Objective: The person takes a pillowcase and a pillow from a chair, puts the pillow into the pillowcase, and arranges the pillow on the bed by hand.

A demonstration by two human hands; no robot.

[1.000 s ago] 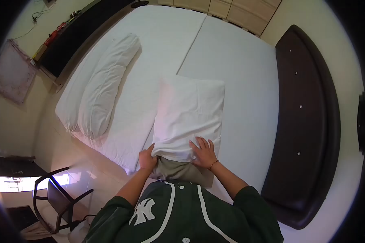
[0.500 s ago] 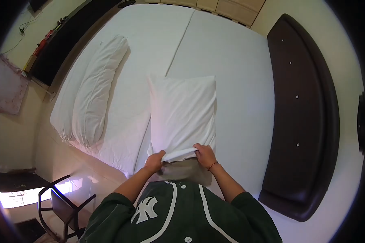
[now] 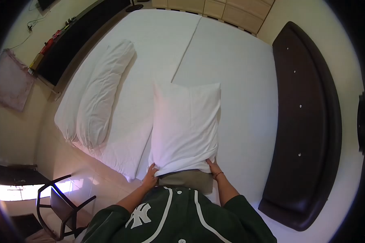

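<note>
A white pillowcase [image 3: 184, 125] covers most of a pillow lying on the bed in front of me. The pillow's grey-brown end [image 3: 186, 181] sticks out of the case's near opening, close to my body. At the left corner of that opening, my left hand [image 3: 151, 175] is closed on the pillowcase's edge. My right hand [image 3: 213, 167] grips the edge at the right corner, its thumb on top and its other fingers partly hidden by cloth. Wrinkles gather along the hem between both hands.
Two white bolsters [image 3: 101, 97] lie along the left side of the bed [image 3: 239, 69]. A dark padded headboard [image 3: 304, 125] rises at the right. On the tiled floor at lower left stands a dark chair [image 3: 63, 206]. Wooden drawers [image 3: 231, 10] are beyond the far edge.
My hands have moved apart to the two corners of the opening and closer to my body. The pillowcase's hem has come down with them, spread wider across the pillow.
</note>
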